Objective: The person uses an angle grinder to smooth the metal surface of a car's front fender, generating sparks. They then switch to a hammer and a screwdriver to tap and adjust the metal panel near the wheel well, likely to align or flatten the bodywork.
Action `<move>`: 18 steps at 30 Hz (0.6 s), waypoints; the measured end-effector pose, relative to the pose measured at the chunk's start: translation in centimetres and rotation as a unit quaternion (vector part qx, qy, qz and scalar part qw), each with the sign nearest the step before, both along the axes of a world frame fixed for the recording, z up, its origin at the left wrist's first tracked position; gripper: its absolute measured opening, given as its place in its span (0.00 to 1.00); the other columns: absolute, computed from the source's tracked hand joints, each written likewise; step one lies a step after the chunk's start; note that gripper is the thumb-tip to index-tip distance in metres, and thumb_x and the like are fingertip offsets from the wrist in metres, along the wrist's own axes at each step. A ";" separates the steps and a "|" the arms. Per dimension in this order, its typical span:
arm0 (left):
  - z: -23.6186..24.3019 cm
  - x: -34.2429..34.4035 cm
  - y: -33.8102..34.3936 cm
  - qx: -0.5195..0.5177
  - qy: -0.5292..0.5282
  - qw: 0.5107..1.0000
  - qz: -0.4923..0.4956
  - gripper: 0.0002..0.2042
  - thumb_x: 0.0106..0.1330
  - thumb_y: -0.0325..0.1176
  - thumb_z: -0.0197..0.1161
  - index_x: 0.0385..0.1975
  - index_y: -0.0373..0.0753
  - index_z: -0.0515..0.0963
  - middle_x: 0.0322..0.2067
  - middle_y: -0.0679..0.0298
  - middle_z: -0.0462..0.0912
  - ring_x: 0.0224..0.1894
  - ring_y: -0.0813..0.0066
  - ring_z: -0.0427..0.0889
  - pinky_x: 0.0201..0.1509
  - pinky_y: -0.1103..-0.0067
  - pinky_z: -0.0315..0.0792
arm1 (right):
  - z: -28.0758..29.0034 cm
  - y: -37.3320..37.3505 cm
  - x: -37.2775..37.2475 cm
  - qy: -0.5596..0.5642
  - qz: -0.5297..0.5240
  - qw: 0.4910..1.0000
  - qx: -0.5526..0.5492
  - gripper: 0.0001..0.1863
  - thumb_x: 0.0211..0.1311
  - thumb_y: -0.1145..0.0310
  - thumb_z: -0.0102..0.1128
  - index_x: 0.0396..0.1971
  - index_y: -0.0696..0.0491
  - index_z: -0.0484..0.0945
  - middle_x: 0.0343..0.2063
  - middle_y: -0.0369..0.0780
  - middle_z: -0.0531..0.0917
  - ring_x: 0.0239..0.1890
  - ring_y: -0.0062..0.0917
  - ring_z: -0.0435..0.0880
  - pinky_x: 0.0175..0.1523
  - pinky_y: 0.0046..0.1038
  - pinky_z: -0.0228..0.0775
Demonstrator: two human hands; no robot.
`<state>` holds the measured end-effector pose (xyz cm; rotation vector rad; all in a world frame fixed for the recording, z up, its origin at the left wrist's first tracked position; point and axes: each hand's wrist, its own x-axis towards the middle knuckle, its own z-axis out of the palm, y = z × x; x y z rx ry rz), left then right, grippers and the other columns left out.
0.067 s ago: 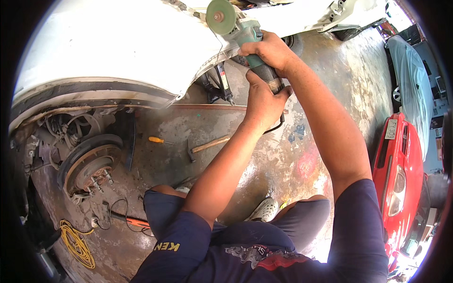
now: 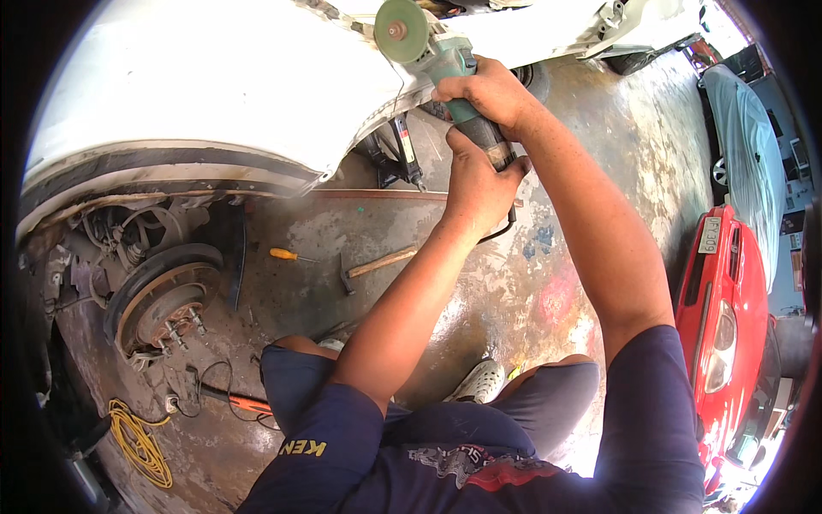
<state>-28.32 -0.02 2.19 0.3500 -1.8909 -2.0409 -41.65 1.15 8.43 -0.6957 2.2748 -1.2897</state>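
Grinder (image 2: 449, 73): held up in front of you at the top of the view, its green body slanting up and to the left, its dark rear end toward you.
Disc (image 2: 404, 32): round and greenish, at the grinder's far end, seen in front of the white car panel (image 2: 205, 86); you cannot tell from here whether the two touch.
Right hand (image 2: 492, 92): your fingers wrap the middle of the grinder's body, thumb lying across its top.
Left hand (image 2: 479, 178): you grip the grinder's rear end, nearer to you than the right hand.
Cord (image 2: 503, 230): black, curving just below your left hand.
Stand (image 2: 396, 154): black, with a light label, on the floor just past the panel's lower corner.
Hammer (image 2: 381, 261): wooden-handled, lying on the floor left of your left forearm.
Screwdriver (image 2: 289, 254): yellow-handled, lying near the hammer's head.
Brake disc (image 2: 167, 304): bare, its studs showing, under the panel's arch at your left.
Yellow cable (image 2: 141, 445): coiled on the floor at lower left.
Red car (image 2: 741, 317): well apart at your right, near a covered car (image 2: 745, 146).
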 end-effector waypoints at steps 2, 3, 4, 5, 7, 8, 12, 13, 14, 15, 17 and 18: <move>-0.1 -0.1 -0.1 0.000 0.007 1.000 0.006 0.34 0.66 0.31 0.75 0.55 0.23 0.52 0.47 0.42 0.82 0.46 0.57 0.88 0.47 0.68 0.81 | 0.1 -0.1 0.1 -0.016 0.006 1.000 -0.004 0.18 0.52 0.68 0.75 0.42 0.60 0.83 0.31 0.41 0.87 0.30 0.26 0.86 0.39 0.30 0.81; -0.2 -0.1 0.0 -0.002 0.016 1.000 0.015 0.34 0.66 0.28 0.74 0.55 0.24 0.51 0.45 0.42 0.81 0.41 0.59 0.88 0.40 0.68 0.82 | 0.2 -0.2 0.1 -0.023 0.010 1.000 -0.006 0.18 0.52 0.68 0.75 0.42 0.60 0.83 0.31 0.41 0.87 0.30 0.26 0.86 0.39 0.30 0.81; -0.4 -0.1 0.0 -0.005 0.024 0.999 0.024 0.33 0.66 0.26 0.72 0.55 0.25 0.50 0.44 0.42 0.80 0.36 0.60 0.88 0.33 0.68 0.83 | 0.2 -0.4 0.2 -0.023 0.008 1.000 -0.006 0.18 0.52 0.68 0.75 0.42 0.60 0.83 0.31 0.41 0.87 0.30 0.26 0.86 0.39 0.30 0.81; -0.2 -0.2 0.0 0.007 0.020 1.000 0.012 0.33 0.66 0.26 0.73 0.55 0.25 0.51 0.44 0.42 0.80 0.36 0.59 0.88 0.33 0.68 0.84 | 0.1 -0.3 0.1 -0.021 0.003 1.000 -0.004 0.18 0.52 0.68 0.75 0.42 0.60 0.83 0.31 0.41 0.87 0.30 0.26 0.86 0.39 0.30 0.81; 0.2 -0.2 0.1 0.030 0.010 0.999 -0.013 0.33 0.66 0.27 0.73 0.55 0.24 0.51 0.45 0.41 0.80 0.36 0.58 0.88 0.32 0.68 0.84 | -0.1 0.0 -0.2 -0.003 -0.003 1.000 0.000 0.18 0.52 0.69 0.75 0.42 0.60 0.83 0.31 0.41 0.87 0.30 0.26 0.86 0.38 0.30 0.81; 0.1 -0.2 0.1 0.020 0.000 1.000 -0.003 0.34 0.66 0.29 0.74 0.55 0.23 0.52 0.46 0.41 0.82 0.42 0.56 0.88 0.40 0.67 0.83 | -0.1 0.0 -0.2 0.011 -0.003 1.000 0.001 0.18 0.52 0.69 0.75 0.42 0.60 0.83 0.31 0.41 0.87 0.30 0.25 0.86 0.38 0.30 0.81; -0.6 -0.4 0.5 -0.008 -0.010 1.000 0.020 0.36 0.66 0.34 0.76 0.57 0.22 0.54 0.49 0.40 0.84 0.53 0.53 0.87 0.56 0.66 0.80 | -0.7 0.0 -1.0 -0.001 0.016 1.000 -0.016 0.20 0.50 0.69 0.76 0.43 0.61 0.83 0.32 0.41 0.88 0.31 0.26 0.87 0.39 0.30 0.81; -0.8 -0.6 0.7 -0.012 -0.005 1.000 0.021 0.36 0.66 0.34 0.76 0.58 0.22 0.54 0.49 0.39 0.84 0.54 0.52 0.87 0.57 0.66 0.80 | -0.9 0.1 -1.4 0.012 0.013 1.000 0.005 0.23 0.49 0.68 0.77 0.45 0.61 0.83 0.33 0.42 0.88 0.33 0.27 0.87 0.41 0.31 0.81; -1.9 -1.1 0.4 -0.058 0.031 0.997 0.038 0.36 0.66 0.34 0.76 0.58 0.23 0.54 0.49 0.39 0.84 0.54 0.52 0.87 0.57 0.66 0.80 | -0.6 -0.4 -1.1 0.023 0.009 1.000 0.010 0.23 0.49 0.68 0.77 0.46 0.61 0.83 0.34 0.42 0.88 0.33 0.27 0.87 0.42 0.32 0.81; -2.2 -1.4 0.1 -0.102 0.067 0.991 0.052 0.37 0.66 0.34 0.76 0.58 0.23 0.54 0.49 0.40 0.85 0.53 0.52 0.87 0.56 0.66 0.80 | -0.2 -0.4 -0.6 0.035 0.002 0.999 0.017 0.24 0.48 0.68 0.77 0.46 0.62 0.83 0.34 0.42 0.88 0.33 0.28 0.87 0.42 0.32 0.81; -1.6 -0.7 0.5 -0.038 0.010 0.998 0.039 0.38 0.66 0.34 0.76 0.60 0.23 0.53 0.49 0.42 0.85 0.52 0.52 0.88 0.56 0.65 0.80 | -0.1 -0.5 0.0 0.025 -0.005 1.000 -0.008 0.25 0.49 0.69 0.76 0.48 0.62 0.83 0.35 0.43 0.88 0.34 0.28 0.87 0.42 0.32 0.81; -2.1 -1.0 0.7 -0.070 0.036 0.995 0.056 0.38 0.66 0.34 0.76 0.60 0.23 0.53 0.49 0.42 0.85 0.51 0.52 0.88 0.56 0.65 0.80 | 0.0 -0.4 -0.1 0.025 -0.006 1.000 0.006 0.26 0.49 0.69 0.76 0.49 0.62 0.83 0.35 0.43 0.88 0.34 0.28 0.87 0.42 0.32 0.81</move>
